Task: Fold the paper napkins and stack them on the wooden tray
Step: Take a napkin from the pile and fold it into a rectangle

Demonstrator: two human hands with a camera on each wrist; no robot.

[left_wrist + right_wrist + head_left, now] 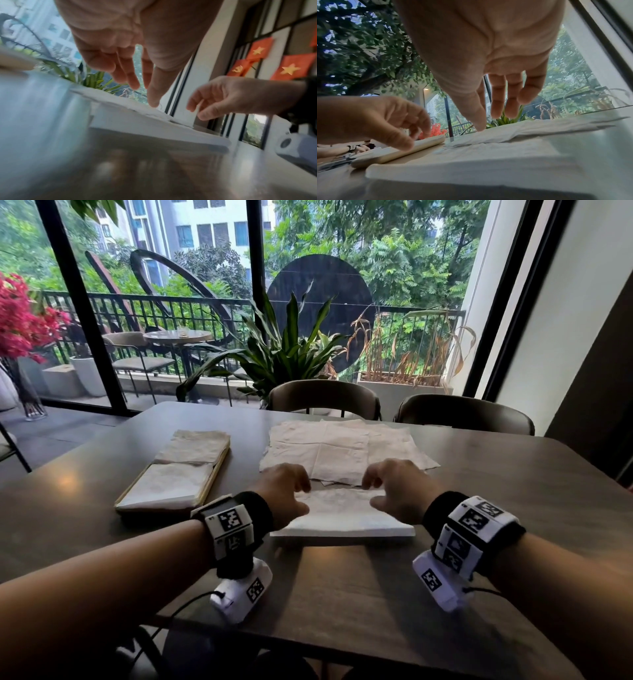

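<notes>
White folded napkin point(342, 517) lies flat, long axis left-right.

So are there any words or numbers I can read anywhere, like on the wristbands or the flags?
No readable words or numbers anywhere.
Wristbands: only black-and-white square code patterns, no letters.
Red flags: yellow stars and one yellow emblem, no writing.
Napkins and wooden tray: no print visible.

My fingers point(301, 481) curl down past my knuckles in the head view; contact with the napkin point(342, 511) can't be judged. Left wrist view: table point(154, 175) smeared by blur. Tray point(212, 474) mostly hidden under napkins.
</notes>
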